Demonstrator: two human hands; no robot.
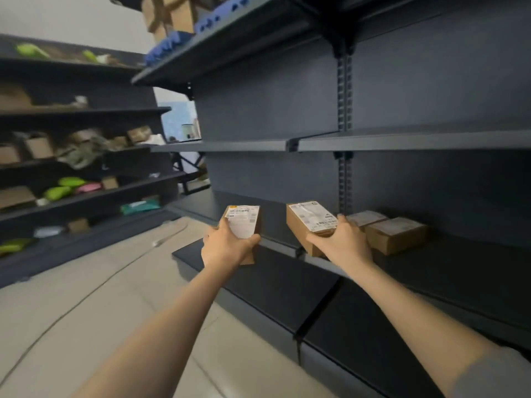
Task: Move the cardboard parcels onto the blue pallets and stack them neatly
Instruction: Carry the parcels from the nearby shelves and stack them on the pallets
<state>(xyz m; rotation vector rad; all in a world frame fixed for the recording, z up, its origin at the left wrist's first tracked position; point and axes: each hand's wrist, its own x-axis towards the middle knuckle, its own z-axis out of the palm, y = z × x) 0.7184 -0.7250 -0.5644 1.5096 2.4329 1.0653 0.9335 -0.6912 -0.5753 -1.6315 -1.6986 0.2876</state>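
While aloft, parcel [243,223] in left hand [225,248]

The place is a parcel stockroom or sorting store. Dark grey metal shelving [402,140] with slotted uprights [344,90] lines the right side, and a second run of shelves [86,196] stands across a pale tiled floor [86,311]. Small cardboard parcels [311,221] carry printed shipping labels with barcodes. Blue pallets [172,43] loaded with cartons [169,15] sit on the top shelf. The far shelves hold more boxes [38,146] and what seem, through the blur, to be green and pink mailer bags [57,192]
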